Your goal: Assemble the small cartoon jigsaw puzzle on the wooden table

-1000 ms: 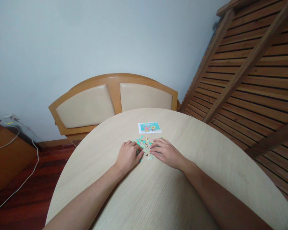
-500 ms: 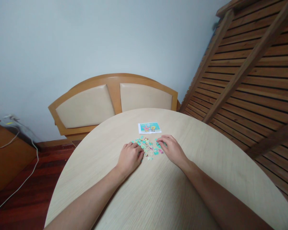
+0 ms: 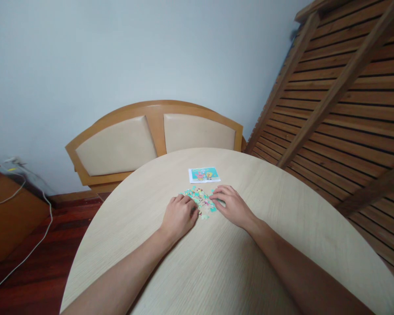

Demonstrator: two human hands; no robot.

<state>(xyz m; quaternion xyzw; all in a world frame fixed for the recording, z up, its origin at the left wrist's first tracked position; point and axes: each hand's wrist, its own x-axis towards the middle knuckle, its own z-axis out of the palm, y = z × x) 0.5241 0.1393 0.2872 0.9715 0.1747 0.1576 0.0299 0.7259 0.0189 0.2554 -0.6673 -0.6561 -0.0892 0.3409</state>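
– How many things are on the table (image 3: 249, 267)?
– One heap of small puzzle pieces (image 3: 202, 200), mostly teal with some yellow and pink, and one picture card (image 3: 204, 175). The pieces are too many, too small and too overlapped for me to count.
– Where's the heap?
– Just on the near side of the card, between the two hands.
– Which way does it point?
– The pieces lie every which way, and the hands cover part of the heap, so I can't give it a long axis. The card's runs left to right, its right end slightly farther off. Its two cartoon figures, one pink, one yellow, stand heads away from the person.
– And the fingers?
– The left hand (image 3: 180, 214) has them curled down at the heap's left edge. The right hand's (image 3: 231, 205) are bent and slightly spread at its right side. Whether either pinches a piece, I can't tell.
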